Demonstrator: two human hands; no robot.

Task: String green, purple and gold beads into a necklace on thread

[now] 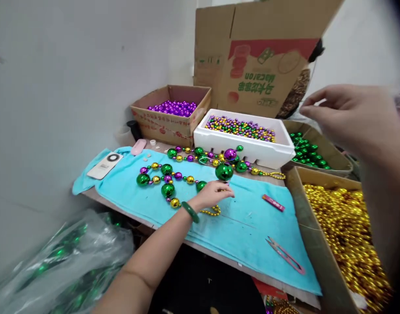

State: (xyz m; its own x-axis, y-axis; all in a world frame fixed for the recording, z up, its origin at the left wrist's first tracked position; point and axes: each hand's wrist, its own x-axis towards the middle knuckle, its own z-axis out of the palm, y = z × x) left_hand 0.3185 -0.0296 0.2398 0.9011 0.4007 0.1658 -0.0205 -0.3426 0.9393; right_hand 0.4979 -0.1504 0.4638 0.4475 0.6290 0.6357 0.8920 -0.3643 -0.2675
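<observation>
My left hand (216, 194), wearing a green bangle (190, 212), is low over the turquoise towel (242, 240). Its fingers are pinched on a bead string (168, 190) of green, purple and gold balls, just below a large green bead (223, 172). The exact grip point is partly hidden. My right hand (347, 111) is raised at the right, thumb and fingers pressed together; what they hold, if anything, cannot be made out. A second bead string (189, 158) lies behind, along the foam box. Pink thread snips (286, 256) and a small red packet (273, 203) rest on the towel.
A white foam box (245, 146) holds mixed beads. Around it stand a carton (163, 126) of purple beads, a container of green beads (306, 150) and a box of gold beads (343, 235). A white device (105, 166) lies left; a plastic bag (88, 244) sits below.
</observation>
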